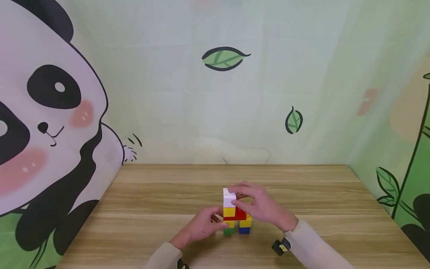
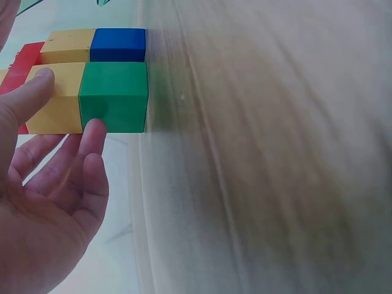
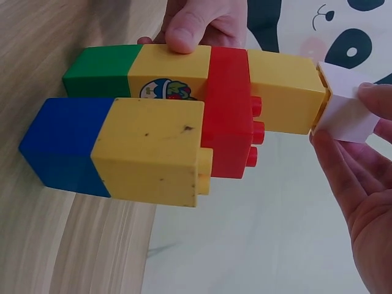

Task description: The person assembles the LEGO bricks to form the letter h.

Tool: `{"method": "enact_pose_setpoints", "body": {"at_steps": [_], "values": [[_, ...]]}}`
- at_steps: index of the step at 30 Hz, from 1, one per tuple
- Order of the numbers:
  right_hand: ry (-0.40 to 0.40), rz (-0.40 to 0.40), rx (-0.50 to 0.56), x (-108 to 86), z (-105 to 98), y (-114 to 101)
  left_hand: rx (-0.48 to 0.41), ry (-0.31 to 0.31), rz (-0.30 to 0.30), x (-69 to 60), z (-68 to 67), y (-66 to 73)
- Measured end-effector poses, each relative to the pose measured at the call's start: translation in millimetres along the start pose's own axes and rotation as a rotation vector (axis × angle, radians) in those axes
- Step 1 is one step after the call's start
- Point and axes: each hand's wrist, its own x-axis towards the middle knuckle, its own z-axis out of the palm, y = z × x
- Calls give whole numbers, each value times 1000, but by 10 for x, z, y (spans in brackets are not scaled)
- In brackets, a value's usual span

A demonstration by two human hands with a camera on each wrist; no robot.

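Note:
A small toy-brick structure stands on the wooden table. One column has a green brick [image 2: 115, 95] at the bottom and a yellow brick [image 2: 66, 101] over it. Beside it, a blue brick [image 3: 64, 144] carries another yellow brick [image 3: 147, 153]. Across the first column lies a red brick [image 3: 226, 116] with studs showing; an upper yellow brick [image 3: 282, 89] rises from it. My right hand [image 1: 260, 203] pinches a white brick [image 3: 349, 101], slightly tilted on that upper brick with a narrow gap. With thumb and fingers, my left hand [image 1: 203, 224] grips the lower yellow brick above the green one.
The wooden table [image 1: 161, 190] extends around the bricks and ends at a fabric backdrop [image 1: 168, 112] printed with a panda and leaves. Wrist cameras sit on both forearms; the right one [image 1: 281, 246] hangs close to the table.

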Motion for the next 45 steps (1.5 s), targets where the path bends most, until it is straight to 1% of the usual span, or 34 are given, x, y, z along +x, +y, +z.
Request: {"method": "enact_pose_setpoints", "body": {"at_steps": [3, 8, 13, 17, 21, 28, 37, 42, 45], "values": [[0, -10, -3, 5, 0, -6, 2, 0, -1, -4, -7, 3], [-9, 4, -14, 15, -9, -20, -5, -1, -5, -7, -11, 5], [-8, 1, -27, 14, -6, -17, -11, 6, 6, -4, 1, -7], [-2, -6, -36, 5, 0, -14, -2, 12, 20, -6, 12, -9], [2, -9, -47, -1, -3, -24, 14, 19, 20, -9, 14, 0], [13, -54, -67, -5, 3, -6, 18, 17, 21, -11, 7, 5], [6, -45, -61, -1, 1, -10, 7, 15, 27, -6, 3, 2], [5, -64, -79, 8, 3, -13, 5, 16, 29, -8, 7, 6], [12, -83, -91, 0, 19, 1, 10, 15, 12, -10, 4, 15]]}}
